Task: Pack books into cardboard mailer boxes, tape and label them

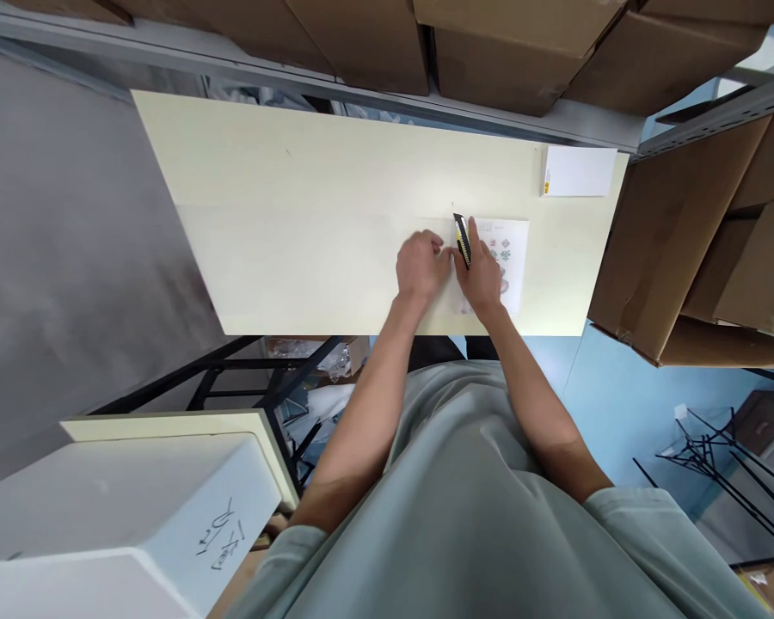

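A black-and-yellow utility knife (463,241) is in my right hand (482,279), its upper end pointing away from me. The index finger stretches forward beside the knife, and the hand rests over a white printed sheet (514,266) with small coloured pictures. Just left of that sheet, my left hand (419,265) is closed with its fingers curled. Its thumb side meets my right thumb at the sheet's left edge. Whatever the left fingers may pinch there is hidden or too small to name.
Both hands are over a pale cream table (297,172). A flat white box (579,172) lies at its far right corner. Cardboard boxes (509,64) line the shelf behind, and an open carton (684,232) stands to the right. A white bin (187,507) with handwriting is at lower left.
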The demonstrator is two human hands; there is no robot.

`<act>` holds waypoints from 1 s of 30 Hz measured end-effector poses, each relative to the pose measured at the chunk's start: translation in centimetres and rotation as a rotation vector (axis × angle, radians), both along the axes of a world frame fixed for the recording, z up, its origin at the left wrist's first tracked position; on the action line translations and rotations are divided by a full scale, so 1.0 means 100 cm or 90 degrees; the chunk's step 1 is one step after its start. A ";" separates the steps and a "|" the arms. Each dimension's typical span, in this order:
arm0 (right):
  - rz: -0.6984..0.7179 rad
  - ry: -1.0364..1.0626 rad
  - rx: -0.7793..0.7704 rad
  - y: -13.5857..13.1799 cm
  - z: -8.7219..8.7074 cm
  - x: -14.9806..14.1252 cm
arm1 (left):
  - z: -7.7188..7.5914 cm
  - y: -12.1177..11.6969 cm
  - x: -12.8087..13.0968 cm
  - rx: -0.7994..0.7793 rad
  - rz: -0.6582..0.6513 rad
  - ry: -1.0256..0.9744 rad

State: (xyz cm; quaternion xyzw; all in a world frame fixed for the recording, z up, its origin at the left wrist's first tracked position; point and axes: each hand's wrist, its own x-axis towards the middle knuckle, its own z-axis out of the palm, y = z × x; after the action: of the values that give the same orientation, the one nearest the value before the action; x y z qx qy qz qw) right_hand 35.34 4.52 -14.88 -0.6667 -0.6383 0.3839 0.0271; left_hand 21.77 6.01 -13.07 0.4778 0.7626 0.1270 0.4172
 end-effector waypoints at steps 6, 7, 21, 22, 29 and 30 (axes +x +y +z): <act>-0.009 0.010 0.001 0.003 -0.009 -0.004 | -0.014 0.044 -0.013 -0.024 0.030 0.005; -0.010 0.007 0.001 0.004 -0.009 -0.005 | -0.017 0.048 -0.014 -0.035 0.039 0.001; -0.008 -0.078 0.008 -0.002 0.000 -0.023 | -0.022 0.054 -0.012 -0.054 0.090 -0.049; -0.004 -0.085 0.017 -0.004 0.001 -0.023 | -0.022 0.054 -0.012 -0.056 0.088 -0.047; 0.027 -0.127 -0.025 -0.022 0.019 -0.022 | -0.018 0.054 -0.012 -0.067 0.096 -0.068; 0.036 -0.136 -0.031 -0.026 0.021 -0.020 | -0.018 0.054 -0.012 -0.072 0.097 -0.074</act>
State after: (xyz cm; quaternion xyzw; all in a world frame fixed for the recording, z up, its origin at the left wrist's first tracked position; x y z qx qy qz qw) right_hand 33.31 1.97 -12.77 -0.6862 -0.6466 0.3263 -0.0680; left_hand 20.58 11.40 -14.89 0.3859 0.7771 0.1423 0.4764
